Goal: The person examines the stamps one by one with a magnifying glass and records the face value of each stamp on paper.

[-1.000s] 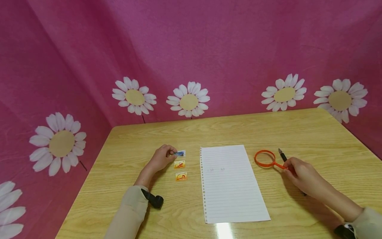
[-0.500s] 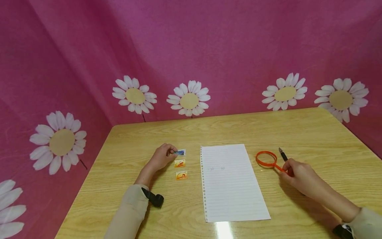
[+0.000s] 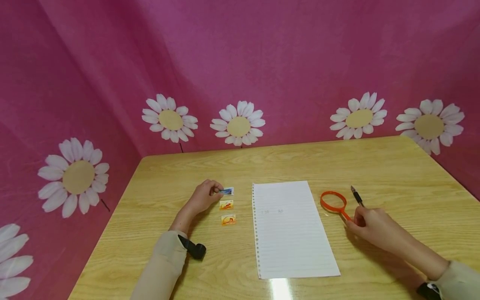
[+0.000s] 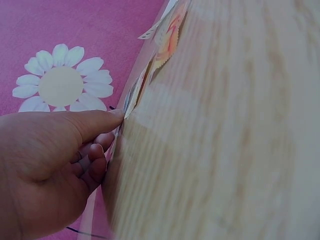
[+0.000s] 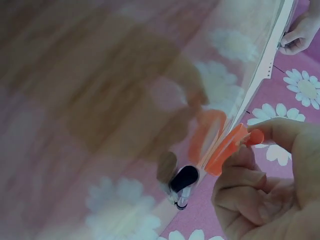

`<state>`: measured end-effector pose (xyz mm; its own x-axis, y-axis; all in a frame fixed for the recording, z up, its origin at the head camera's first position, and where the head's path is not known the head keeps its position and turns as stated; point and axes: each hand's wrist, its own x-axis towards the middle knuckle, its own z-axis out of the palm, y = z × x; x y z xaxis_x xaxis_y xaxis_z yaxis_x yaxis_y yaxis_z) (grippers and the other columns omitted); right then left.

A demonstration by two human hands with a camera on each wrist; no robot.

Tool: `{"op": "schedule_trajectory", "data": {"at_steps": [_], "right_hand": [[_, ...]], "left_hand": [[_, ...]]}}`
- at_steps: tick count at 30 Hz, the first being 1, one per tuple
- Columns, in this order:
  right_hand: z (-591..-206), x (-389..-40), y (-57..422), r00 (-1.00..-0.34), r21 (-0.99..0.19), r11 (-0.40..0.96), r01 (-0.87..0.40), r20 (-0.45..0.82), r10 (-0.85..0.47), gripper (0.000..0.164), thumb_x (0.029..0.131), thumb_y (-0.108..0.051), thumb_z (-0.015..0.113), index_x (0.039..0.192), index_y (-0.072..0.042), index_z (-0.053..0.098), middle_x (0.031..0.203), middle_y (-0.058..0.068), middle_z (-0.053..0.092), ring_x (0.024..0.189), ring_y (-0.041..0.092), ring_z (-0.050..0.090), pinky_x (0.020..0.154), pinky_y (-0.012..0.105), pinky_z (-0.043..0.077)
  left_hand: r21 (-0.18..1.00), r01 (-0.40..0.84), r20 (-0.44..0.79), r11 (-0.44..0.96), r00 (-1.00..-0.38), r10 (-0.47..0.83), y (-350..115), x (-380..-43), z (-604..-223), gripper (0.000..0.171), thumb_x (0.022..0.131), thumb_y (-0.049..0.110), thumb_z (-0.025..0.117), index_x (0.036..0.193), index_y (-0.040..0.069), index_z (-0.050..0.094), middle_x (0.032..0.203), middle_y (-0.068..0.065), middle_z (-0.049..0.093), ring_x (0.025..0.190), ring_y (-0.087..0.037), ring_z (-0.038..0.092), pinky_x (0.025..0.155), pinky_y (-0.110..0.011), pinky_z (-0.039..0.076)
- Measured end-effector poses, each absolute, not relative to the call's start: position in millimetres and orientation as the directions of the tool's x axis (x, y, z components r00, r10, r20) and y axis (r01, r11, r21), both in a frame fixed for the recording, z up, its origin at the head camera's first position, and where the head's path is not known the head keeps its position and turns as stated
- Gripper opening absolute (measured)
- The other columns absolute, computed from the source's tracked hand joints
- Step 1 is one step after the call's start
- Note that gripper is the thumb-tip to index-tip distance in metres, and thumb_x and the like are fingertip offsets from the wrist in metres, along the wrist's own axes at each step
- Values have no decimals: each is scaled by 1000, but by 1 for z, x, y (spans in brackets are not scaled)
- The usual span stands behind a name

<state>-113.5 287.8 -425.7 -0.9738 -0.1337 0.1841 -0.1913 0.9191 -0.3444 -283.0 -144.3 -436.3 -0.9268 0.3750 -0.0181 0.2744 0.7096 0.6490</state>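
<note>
My left hand (image 3: pixel 204 196) pinches the left edge of a blue stamp (image 3: pixel 228 191); in the left wrist view the thumb lies over the edge of that stamp (image 4: pixel 131 100). Two yellow-and-red stamps, one in the middle (image 3: pixel 226 205) and a nearer one (image 3: pixel 228 220), lie in a column below it. On the right, my right hand (image 3: pixel 378 227) grips the handle of an orange-red magnifying glass (image 3: pixel 343 210) between thumb and fingers. Its round frame points away to the left, close to the tabletop. The hand hides the handle's end.
A lined, hole-punched sheet of paper (image 3: pixel 292 246) with faint handwritten numbers lies between the hands. A black pen (image 3: pixel 357 196) lies just beyond the right hand, its lower part hidden. A pink daisy-printed cloth (image 3: pixel 292 62) hangs behind the wooden table (image 3: pixel 187 166).
My right hand has shifted slightly left and turned the magnifying glass, so its handle slants more steeply toward me. My left hand stays at the blue stamp.
</note>
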Motion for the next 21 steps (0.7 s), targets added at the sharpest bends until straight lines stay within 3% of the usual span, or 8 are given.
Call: {"op": "schedule_trajectory", "data": {"at_steps": [8, 21], "right_hand": [[-426, -113, 283, -965, -342, 909, -236, 189, -179, 28, 80, -15, 76, 68, -14, 51, 58, -8, 44, 53, 2, 35, 51, 20, 32], [-428, -117, 279, -973, -358, 905, -231, 91, -213, 33, 83, -21, 75, 68, -16, 47, 59, -9, 38, 53, 1, 31, 52, 19, 27]], "left_hand": [[658, 271, -20, 702, -926, 376, -144, -283, -437, 14, 94, 11, 64, 105, 3, 63, 92, -7, 51, 78, -16, 41, 71, -27, 34], [663, 258, -29, 703, -929, 368, -144, -283, -437, 15, 94, 11, 64, 106, 3, 63, 93, -7, 51, 79, -17, 41, 72, -28, 34]]}}
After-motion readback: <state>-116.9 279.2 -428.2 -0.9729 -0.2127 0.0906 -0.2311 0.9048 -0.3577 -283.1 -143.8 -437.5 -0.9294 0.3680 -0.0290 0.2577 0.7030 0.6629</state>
